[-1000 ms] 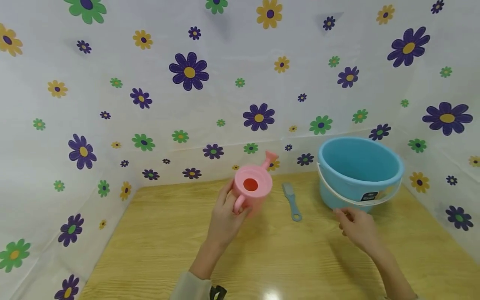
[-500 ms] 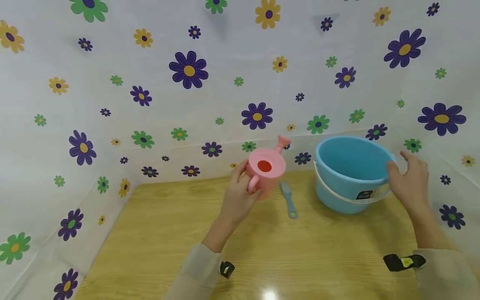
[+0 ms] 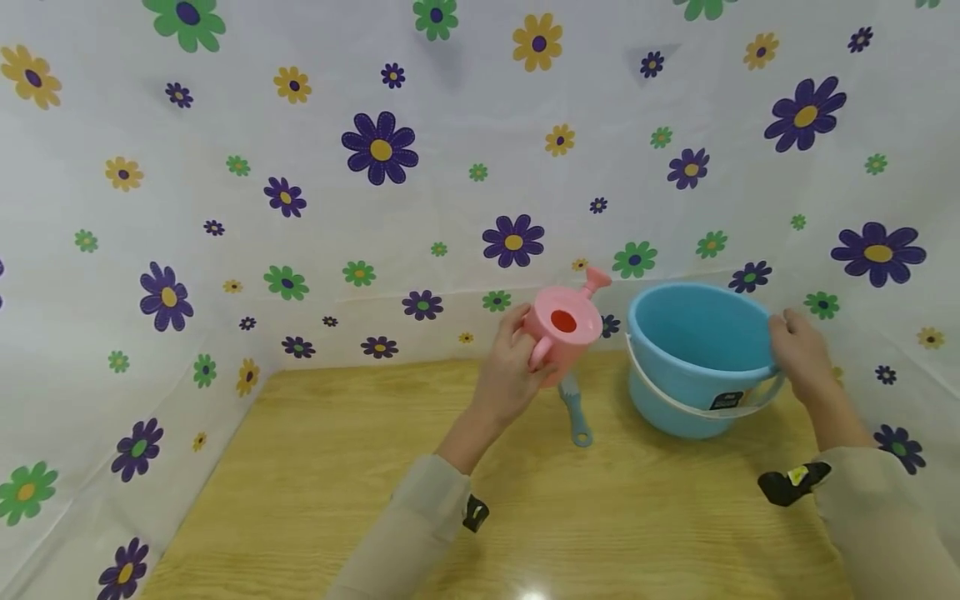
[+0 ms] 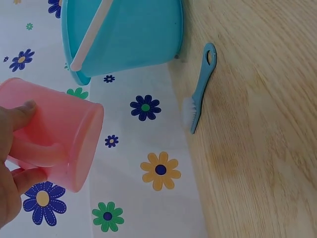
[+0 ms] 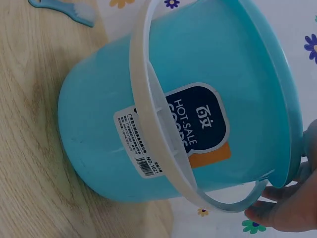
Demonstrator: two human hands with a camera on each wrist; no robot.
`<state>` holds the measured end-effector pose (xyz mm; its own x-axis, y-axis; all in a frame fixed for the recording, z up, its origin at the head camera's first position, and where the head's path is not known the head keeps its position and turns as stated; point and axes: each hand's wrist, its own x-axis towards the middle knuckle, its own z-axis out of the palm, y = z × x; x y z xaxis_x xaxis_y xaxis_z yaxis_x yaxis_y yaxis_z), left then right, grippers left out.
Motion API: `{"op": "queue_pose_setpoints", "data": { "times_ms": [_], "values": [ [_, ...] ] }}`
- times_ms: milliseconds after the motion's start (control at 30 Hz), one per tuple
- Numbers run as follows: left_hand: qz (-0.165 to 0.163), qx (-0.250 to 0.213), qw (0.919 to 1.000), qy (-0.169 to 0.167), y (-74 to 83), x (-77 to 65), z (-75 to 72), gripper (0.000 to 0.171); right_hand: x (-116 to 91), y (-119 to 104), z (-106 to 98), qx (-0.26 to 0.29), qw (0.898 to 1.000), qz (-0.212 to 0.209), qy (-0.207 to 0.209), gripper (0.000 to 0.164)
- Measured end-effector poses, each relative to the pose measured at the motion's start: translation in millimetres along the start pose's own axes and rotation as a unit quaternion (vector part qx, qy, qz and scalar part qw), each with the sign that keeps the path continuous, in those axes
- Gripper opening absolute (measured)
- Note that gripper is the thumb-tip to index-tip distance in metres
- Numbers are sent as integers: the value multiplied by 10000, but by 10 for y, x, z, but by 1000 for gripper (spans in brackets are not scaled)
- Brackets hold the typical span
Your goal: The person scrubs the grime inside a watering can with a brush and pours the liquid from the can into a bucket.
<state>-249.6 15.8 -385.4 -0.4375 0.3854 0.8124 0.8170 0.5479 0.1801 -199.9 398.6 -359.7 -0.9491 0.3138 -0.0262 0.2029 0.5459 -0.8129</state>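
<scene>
My left hand (image 3: pixel 510 375) holds a pink toy watering can (image 3: pixel 570 348) by its handle, up off the table. The can tilts toward the right, its round red opening showing from above and its spout pointing at the bucket. Fingers and thumb wrap the handle and press the can's side in the left wrist view. On the right stands a light blue bucket (image 3: pixel 678 408), with its white handle (image 5: pixel 141 74) hanging down across the front. My right hand (image 3: pixel 804 357) grips the bucket's rim at its right side, thumb over the edge. Part of that hand is cut off in the right wrist view.
A small blue-grey brush (image 4: pixel 203 82) with pale bristles lies on the wooden table (image 3: pixel 337 483), left of the bucket and partly under the can in the head view. A white sheet (image 3: pixel 450 192) printed with flowers rises behind and on both sides.
My left hand has carried the watering can up and rightward, nearer the bucket. My right hand has moved from the bucket's front round to its right rim and taken hold there.
</scene>
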Motion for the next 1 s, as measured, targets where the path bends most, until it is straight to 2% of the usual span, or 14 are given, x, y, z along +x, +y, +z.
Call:
{"op": "queue_pose_setpoints", "data": {
  "times_ms": [133, 300, 500, 600, 833, 1000],
  "values": [
    [-46, 96, 9999, -115, 9, 26, 89, 32, 50, 16, 21, -372, 9992, 47, -150, 59],
    [17, 277, 9991, -322, 25, 64, 193, 33, 68, 43, 18, -287, 9993, -11, -240, 58],
    [118, 411, 9986, -325, -3, 134, 305, 35, 94, 41, 6, -257, 9993, -97, -246, 56],
    [118, 496, 9980, -368, -5, 174, 332, 34, 93, 28, 11, -335, 9992, -95, -200, 56],
    [79, 682, 9965, -467, 7, 238, 381, 32, 90, 7, 45, -1010, 9945, 137, 247, 57],
    [112, 618, 9961, -621, 35, 300, 433, 26, 76, 30, 50, -885, 9957, 159, 222, 58]
  ]
}}
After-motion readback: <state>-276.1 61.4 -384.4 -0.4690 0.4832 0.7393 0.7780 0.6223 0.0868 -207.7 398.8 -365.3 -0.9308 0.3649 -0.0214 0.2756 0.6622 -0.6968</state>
